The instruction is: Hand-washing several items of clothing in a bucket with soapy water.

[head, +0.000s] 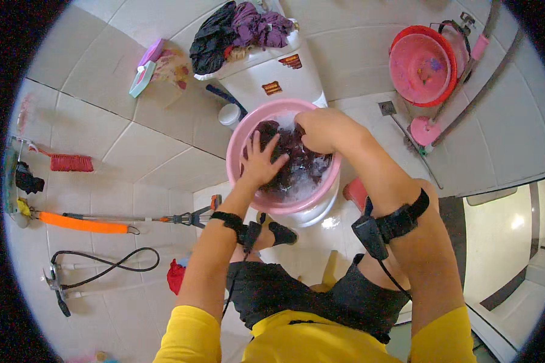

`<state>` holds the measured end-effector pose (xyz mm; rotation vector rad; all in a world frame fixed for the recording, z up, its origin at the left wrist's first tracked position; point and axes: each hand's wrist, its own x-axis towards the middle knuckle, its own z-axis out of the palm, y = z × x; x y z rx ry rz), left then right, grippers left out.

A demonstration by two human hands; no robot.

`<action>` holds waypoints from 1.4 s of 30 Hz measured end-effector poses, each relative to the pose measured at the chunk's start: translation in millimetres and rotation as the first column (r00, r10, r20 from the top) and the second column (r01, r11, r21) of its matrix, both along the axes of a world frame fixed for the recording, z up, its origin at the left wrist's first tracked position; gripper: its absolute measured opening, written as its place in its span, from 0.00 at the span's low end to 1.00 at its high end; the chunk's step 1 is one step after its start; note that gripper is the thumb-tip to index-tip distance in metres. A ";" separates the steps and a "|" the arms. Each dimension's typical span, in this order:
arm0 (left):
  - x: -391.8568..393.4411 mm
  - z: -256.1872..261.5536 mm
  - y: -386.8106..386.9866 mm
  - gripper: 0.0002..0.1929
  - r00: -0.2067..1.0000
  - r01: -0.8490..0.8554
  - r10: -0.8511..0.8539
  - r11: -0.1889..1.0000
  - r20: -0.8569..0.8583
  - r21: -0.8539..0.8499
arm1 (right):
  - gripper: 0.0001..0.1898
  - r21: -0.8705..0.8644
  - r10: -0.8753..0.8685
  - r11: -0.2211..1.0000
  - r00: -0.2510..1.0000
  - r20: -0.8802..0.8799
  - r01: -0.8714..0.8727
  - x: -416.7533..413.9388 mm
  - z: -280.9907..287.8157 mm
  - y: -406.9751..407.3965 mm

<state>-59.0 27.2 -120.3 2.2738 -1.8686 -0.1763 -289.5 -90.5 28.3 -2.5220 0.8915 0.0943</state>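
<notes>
In front of me a round pink plastic basin [236, 181] holds dark, wet cloth [295, 154] in sudsy water. My left hand [262, 159] lies on the cloth at the basin's left side, palm down with its fingers spread. At the upper right rim, my right hand [324, 130] is bent over the cloth, its fingers curled and their tips hidden in it, apparently pinching it. The basin rests on a white base that shows only below its rim. Black straps with small boxes sit on both my forearms.
Dark and purple clothes [259, 25] lie on the white toilet tank [272, 72] beyond the basin. A white tub [230, 114] stands to its left. Pink and red basins [420, 68] hang at the upper right near mop handles. A red brush [71, 163] and shower hose [109, 267] hang at left.
</notes>
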 end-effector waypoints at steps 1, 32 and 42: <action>-14.0 0.4 -3.0 0.40 0.999 -0.026 0.018 0.987 0.049 0.159 | 0.20 -0.003 -0.006 1.000 1.000 -0.013 0.006 -2.3 -5.5 -0.6; 14.2 -53.3 -2.2 0.21 0.965 0.121 -0.053 0.958 -0.255 0.261 | 0.40 -0.112 -0.036 0.993 0.991 -0.129 0.022 81.6 -209.2 32.9; 32.5 -78.8 -18.0 0.19 0.976 0.116 0.002 0.844 -0.219 0.524 | 0.26 -0.177 0.157 0.967 0.975 -0.160 -0.185 110.0 -213.0 2.8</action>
